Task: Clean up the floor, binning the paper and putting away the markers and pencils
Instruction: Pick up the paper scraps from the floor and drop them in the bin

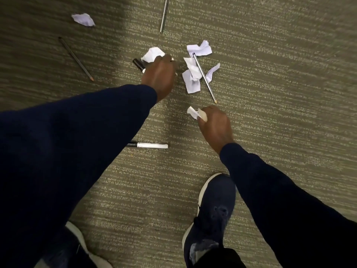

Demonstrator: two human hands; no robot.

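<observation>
Two paper scraps are pinched: one by the left hand [159,74] beside the black marker [139,65], one by the right hand [215,123] nearer the shoe; light, soft, crushable anywhere

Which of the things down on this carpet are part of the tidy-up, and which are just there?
Part of the job:
- paper scraps, some already in the left hand and right hand
- white marker
- black-capped marker
- dark pencil
- two silver pencils

Just there:
- carpet
- the person's shoes
</observation>
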